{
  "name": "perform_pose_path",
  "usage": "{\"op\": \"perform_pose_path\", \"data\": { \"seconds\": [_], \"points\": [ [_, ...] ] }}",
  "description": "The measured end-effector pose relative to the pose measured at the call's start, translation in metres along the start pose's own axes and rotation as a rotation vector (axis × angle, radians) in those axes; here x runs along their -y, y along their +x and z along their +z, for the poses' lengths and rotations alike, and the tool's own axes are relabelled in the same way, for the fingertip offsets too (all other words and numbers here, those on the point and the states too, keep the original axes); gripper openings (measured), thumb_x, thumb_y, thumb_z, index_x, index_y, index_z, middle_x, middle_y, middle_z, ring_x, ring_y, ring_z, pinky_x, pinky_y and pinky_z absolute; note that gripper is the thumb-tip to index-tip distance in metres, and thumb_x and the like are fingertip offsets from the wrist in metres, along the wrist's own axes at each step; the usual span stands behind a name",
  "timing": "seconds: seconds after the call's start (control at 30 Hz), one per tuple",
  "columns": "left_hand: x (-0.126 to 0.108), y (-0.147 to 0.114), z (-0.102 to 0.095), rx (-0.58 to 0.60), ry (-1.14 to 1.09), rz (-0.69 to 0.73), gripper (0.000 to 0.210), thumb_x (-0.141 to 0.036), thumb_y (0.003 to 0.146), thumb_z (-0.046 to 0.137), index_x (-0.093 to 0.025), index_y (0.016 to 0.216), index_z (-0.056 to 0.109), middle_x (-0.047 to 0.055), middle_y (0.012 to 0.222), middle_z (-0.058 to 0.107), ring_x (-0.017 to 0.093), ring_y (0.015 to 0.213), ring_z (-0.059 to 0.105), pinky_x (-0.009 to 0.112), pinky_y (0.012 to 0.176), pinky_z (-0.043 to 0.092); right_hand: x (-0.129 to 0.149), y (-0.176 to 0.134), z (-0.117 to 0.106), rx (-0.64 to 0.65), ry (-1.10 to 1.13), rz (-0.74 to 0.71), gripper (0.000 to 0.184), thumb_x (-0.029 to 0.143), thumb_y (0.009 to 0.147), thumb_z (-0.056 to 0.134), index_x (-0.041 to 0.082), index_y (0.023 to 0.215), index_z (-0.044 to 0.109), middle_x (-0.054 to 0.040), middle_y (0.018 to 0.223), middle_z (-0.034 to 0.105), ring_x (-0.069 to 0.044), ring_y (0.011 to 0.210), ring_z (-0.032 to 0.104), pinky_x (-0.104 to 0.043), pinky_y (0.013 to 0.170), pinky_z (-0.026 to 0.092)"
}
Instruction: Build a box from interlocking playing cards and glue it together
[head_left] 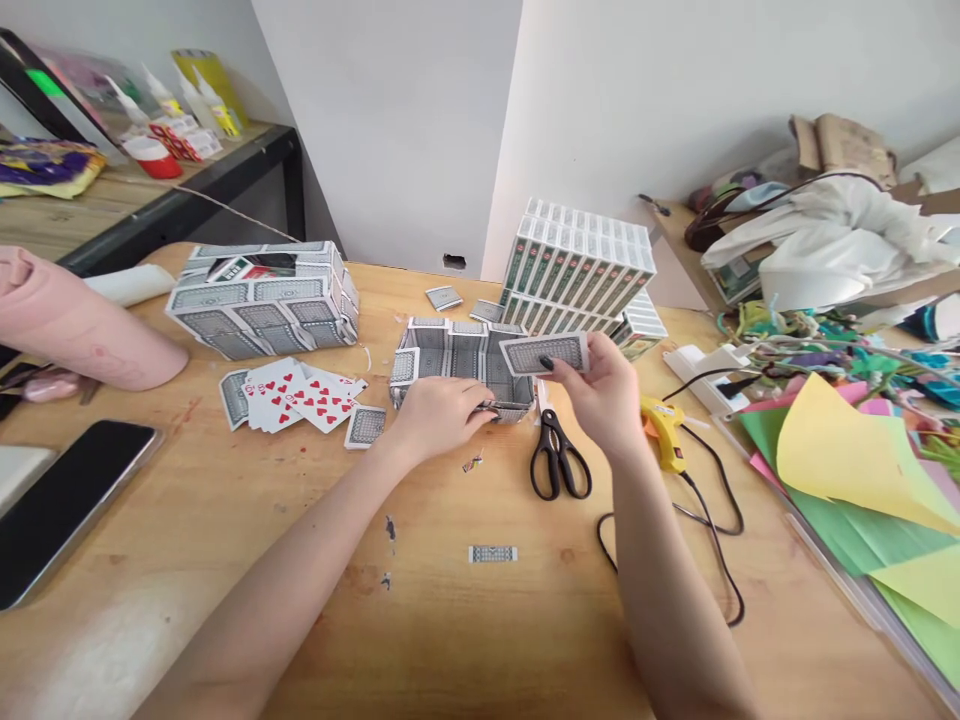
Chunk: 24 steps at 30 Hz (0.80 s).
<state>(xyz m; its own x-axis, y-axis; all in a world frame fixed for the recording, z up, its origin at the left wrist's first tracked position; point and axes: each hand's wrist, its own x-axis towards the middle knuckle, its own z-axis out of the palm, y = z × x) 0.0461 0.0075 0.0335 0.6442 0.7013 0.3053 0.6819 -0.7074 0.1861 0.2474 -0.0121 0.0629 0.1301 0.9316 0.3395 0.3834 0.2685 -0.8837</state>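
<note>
- Head view: scissors (551, 432) right by the card box (405, 367), glue gun (670, 440) off right
- left hand (442, 412) pinches the box's near edge
- right hand (604, 395) grips a card (536, 354)

Your left forearm (304, 585) slants in from lower left, bare | your left grip (439, 415) faces palm down, fingers curled into a pinch | your right forearm (660, 560) rises steeply, bare | your right grip (606, 398) sits slightly higher, pinching, dark nail showing
</note>
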Motion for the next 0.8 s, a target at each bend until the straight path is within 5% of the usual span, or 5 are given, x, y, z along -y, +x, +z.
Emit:
{"op": "perform_pose_path", "data": {
  "seconds": [0.2,0.47,0.8],
  "points": [
    [-0.003,0.004,-0.008,0.106,-0.053,-0.092,0.020,-0.040,0.081,0.053,-0.026,0.090,0.065,-0.003,0.089,0.070,0.018,0.082,0.064,0.027,0.061,0.038,0.024,-0.016,-0.021,0.276,-0.399,-0.092,0.012,0.018,0.077,0.053,0.023,0.087,0.058,-0.0003,0.080,0.066,-0.018,0.074,0.063,-0.028,0.066,0.049],
    [0.006,0.010,-0.019,0.271,-0.261,-0.170,0.030,-0.033,0.073,0.061,-0.029,0.102,0.061,-0.002,0.090,0.070,0.018,0.083,0.063,0.026,0.066,0.042,0.021,-0.032,-0.008,0.295,-0.743,-0.264,0.012,0.018,0.083,0.045,0.021,0.089,0.056,-0.0030,0.077,0.066,-0.017,0.071,0.061,-0.024,0.058,0.038],
    [0.016,0.013,-0.018,0.284,-0.459,-0.154,0.021,-0.018,0.070,0.061,-0.022,0.090,0.066,-0.001,0.084,0.069,0.014,0.076,0.062,0.024,0.067,0.044,0.035,-0.024,-0.004,0.429,-1.049,-0.371,0.018,0.010,0.080,0.038,0.019,0.084,0.053,-0.0031,0.071,0.056,-0.015,0.063,0.048,-0.025,0.050,0.020]
  ]
}}
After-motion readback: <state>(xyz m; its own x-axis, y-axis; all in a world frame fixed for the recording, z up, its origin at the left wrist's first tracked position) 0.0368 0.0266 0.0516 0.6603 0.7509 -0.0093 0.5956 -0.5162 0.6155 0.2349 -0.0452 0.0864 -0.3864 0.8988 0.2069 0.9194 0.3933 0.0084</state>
